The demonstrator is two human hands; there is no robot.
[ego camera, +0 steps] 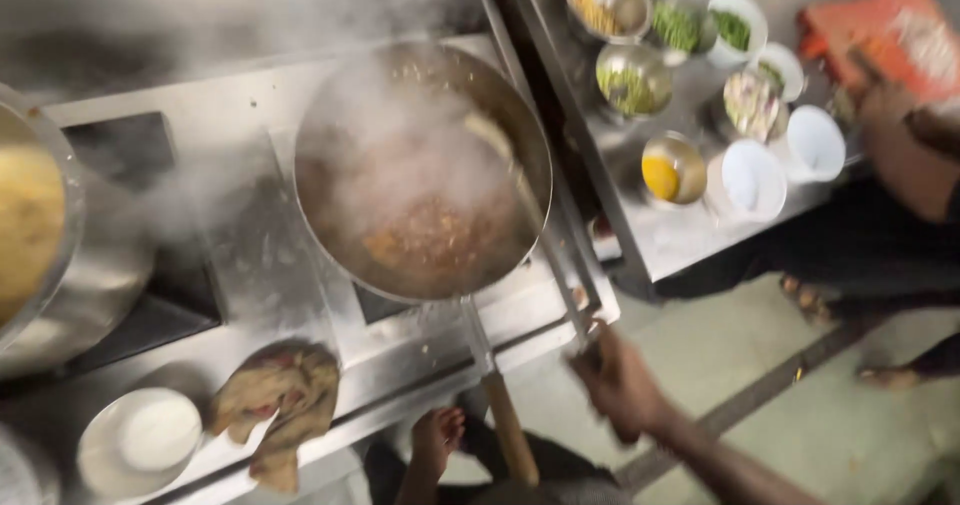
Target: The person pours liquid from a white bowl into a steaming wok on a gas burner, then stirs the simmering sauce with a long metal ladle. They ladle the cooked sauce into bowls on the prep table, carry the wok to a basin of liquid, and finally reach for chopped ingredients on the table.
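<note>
Head view: right hand grips ladle in wok.

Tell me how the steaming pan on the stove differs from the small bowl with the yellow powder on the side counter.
The pan is wide, with a long handle toward the person; the yellow-powder bowl is small and has none. Steam rises from the pan's brown food, none from the bowl. A long ladle held in the right hand reaches into the pan; nothing stands in the bowl. Both look like round metal vessels.
</note>
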